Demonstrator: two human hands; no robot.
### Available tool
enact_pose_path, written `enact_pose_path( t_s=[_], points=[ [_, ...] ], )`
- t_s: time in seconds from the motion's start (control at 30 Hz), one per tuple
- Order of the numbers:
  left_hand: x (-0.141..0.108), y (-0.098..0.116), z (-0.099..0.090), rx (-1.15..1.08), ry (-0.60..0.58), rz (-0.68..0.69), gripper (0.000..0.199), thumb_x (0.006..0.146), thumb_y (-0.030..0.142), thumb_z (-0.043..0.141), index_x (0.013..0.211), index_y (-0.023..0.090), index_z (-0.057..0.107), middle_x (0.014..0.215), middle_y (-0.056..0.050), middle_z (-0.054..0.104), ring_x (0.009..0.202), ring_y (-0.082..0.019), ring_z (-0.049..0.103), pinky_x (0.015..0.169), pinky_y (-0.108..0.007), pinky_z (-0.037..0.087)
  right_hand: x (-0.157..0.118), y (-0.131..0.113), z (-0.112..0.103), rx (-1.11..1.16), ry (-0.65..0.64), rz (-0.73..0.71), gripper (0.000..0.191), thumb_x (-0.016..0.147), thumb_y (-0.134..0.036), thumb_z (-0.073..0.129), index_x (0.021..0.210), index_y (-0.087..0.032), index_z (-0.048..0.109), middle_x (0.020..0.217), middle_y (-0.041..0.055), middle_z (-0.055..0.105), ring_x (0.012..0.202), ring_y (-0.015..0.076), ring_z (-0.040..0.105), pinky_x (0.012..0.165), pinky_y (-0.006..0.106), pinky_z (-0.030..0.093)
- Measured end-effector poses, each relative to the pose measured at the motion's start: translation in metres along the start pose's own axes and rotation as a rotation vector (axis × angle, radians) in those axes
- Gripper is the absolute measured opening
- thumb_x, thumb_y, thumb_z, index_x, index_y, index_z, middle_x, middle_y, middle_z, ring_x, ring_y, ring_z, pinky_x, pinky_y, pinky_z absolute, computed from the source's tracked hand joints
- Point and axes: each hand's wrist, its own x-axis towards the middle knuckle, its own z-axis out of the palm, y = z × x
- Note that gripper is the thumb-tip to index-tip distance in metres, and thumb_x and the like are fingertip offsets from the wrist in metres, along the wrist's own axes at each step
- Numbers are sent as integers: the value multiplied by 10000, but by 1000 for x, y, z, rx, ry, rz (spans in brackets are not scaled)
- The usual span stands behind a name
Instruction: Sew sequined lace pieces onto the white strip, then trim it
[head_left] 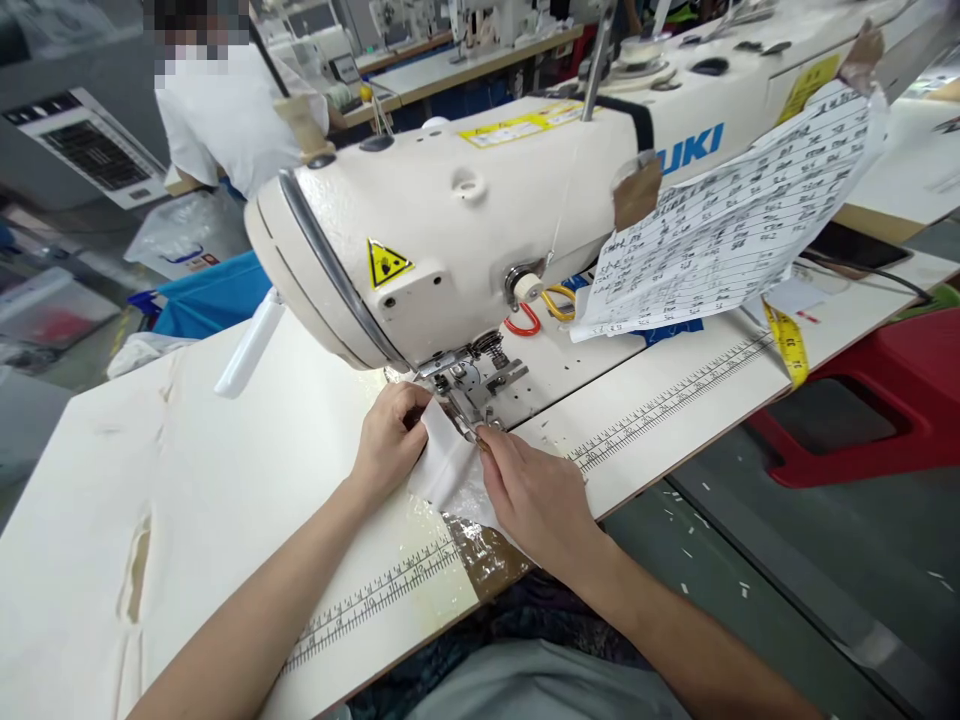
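Observation:
A small piece of white fabric [448, 468] lies at the needle area of a cream sewing machine [442, 220]. My left hand [390, 435] grips the fabric's left edge, thumb and fingers pinched together close to the presser foot [463, 418]. On the other side my right hand [536, 490] is closed with its fingertips at the fabric's right edge, right by the foot. The fabric between the hands runs up to the foot, and its far end is hidden under the machine head. Whether the needle is down in the cloth cannot be seen.
Printed rulers [375, 600] run along the table's front edge. A handwritten sheet [727, 215] is taped to the machine's arm. A yellow tape measure [787, 345] hangs at the right, above a red stool [885, 400]. A person in a white shirt [225, 110] is behind the machine.

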Motion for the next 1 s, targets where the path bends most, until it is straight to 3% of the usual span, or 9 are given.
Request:
enact_pose_path(
  t_s=[0.2,0.43,0.63,0.8,0.9,1.0],
  points=[
    [0,3,-2,4,6,18,168,882,226,558,719,213,523,814,-18,653,788,-167,592,718,-313,483,4,-1,-1,-16,-46,35,302,1013,-197,394,1188,-137,632,911,57,781,648,150,715,474,259,386],
    [2,1,-1,229,68,321,135,897,120,521,820,223,565,866,-52,678,812,-198,592,711,-364,513,6,-2,-1,-45,-60,19,301,1016,-196,394,1180,-141,640,916,65,779,653,144,713,468,255,385],
    [3,9,-6,329,-61,494,282,867,0,428,941,153,653,932,-111,675,897,-230,566,741,-372,574,3,-3,-1,-120,-35,2,280,976,-162,469,1189,-114,645,862,61,772,606,162,707,443,278,391],
    [-4,18,-16,375,-198,479,318,887,31,404,1019,113,682,1022,-140,657,943,-260,544,788,-418,585,-26,0,-17,31,47,17,232,987,-177,426,1100,-121,620,793,41,765,558,149,700,431,257,415],
    [-11,25,-16,455,-254,440,368,907,40,361,1087,111,674,1072,-149,641,982,-273,537,828,-449,577,-52,2,-31,191,-26,27,181,975,-173,406,1059,-170,567,705,-6,732,518,135,682,438,235,439],
    [-18,34,-11,514,-267,351,354,923,68,364,1109,98,663,1106,-163,627,1027,-289,535,844,-452,569,-68,3,-40,213,-64,9,185,961,-140,383,1056,-182,536,735,3,738,553,145,702,476,235,479]
  ],
)
